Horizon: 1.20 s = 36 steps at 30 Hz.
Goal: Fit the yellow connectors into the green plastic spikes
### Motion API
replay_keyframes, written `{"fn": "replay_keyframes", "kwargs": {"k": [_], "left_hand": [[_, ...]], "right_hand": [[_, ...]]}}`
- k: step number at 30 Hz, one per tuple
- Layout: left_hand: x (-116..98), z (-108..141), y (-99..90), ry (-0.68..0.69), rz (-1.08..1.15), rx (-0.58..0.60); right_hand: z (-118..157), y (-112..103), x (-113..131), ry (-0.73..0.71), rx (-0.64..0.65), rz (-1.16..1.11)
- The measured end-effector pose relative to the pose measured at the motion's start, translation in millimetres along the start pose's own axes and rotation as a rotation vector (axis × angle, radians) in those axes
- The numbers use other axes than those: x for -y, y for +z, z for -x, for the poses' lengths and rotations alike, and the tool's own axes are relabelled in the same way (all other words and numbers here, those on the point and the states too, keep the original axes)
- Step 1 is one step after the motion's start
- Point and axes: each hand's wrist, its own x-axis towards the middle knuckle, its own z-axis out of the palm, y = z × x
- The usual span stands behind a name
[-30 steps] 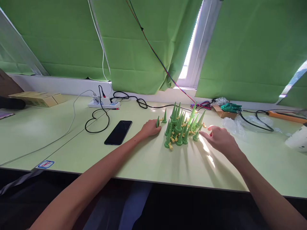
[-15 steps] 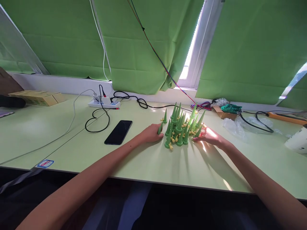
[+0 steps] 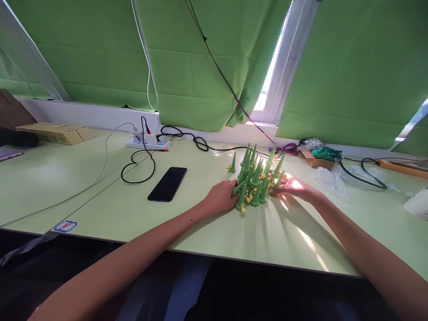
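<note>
Several green cone-shaped watering spikes (image 3: 255, 174) with small yellow valves stand upright in a tight cluster on the table. My left hand (image 3: 220, 196) is at the cluster's left edge, its fingers closed round a tilted spike (image 3: 237, 189) that meets the others. On the right side, my right hand (image 3: 289, 184) has its fingers curled about a leaning spike (image 3: 279, 179) at the cluster's edge; some fingertips are hidden behind the spikes. One single spike (image 3: 232, 163) stands apart, just behind and left of the group.
A black phone (image 3: 167, 184) lies left of my left hand. Farther back are a white power strip (image 3: 147, 141) and black cables. At the right sit a small cardboard box (image 3: 317, 159) and clear plastic bags (image 3: 331, 180). A yellow carton (image 3: 55, 133) lies far left.
My left hand has moved right with its spike, up against the cluster. My right hand has stayed nearly in place. The view has shifted slightly.
</note>
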Motion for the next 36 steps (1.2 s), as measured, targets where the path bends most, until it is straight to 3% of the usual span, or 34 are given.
{"fn": "replay_keyframes", "kwargs": {"k": [4, 11, 18, 20, 23, 27, 32, 36], "left_hand": [[-8.7, 1.7, 1.5, 0.003, -0.047, 0.017], [-19.8, -0.7, 4.9, 0.044, -0.109, 0.073], [-14.4, -2.9, 3.8, 0.058, -0.096, 0.088], [-10.7, -3.3, 2.2, 0.060, -0.091, 0.092], [-5.8, -4.3, -0.9, 0.045, -0.080, 0.095], [-1.9, -5.8, -5.2, 0.022, -0.075, 0.105], [6.2, -7.3, -8.1, -0.011, -0.053, 0.115], [16.6, -8.2, -9.9, -0.055, 0.019, 0.103]], "right_hand": [[-7.6, -1.0, 0.4, 0.013, 0.138, -0.160], [-0.9, 6.0, 17.9, -0.038, 0.104, -0.092], [13.1, 3.3, 26.2, -0.053, 0.090, 0.013], [19.3, -2.4, 26.2, -0.042, 0.003, 0.103], [32.8, -8.9, 28.6, 0.121, -0.203, 0.388], [56.9, -1.7, 47.4, 0.131, -0.040, 0.675], [78.1, 28.6, 77.1, 0.001, 0.150, 0.588], [78.1, 50.8, 79.1, -0.027, 0.140, 0.558]]}}
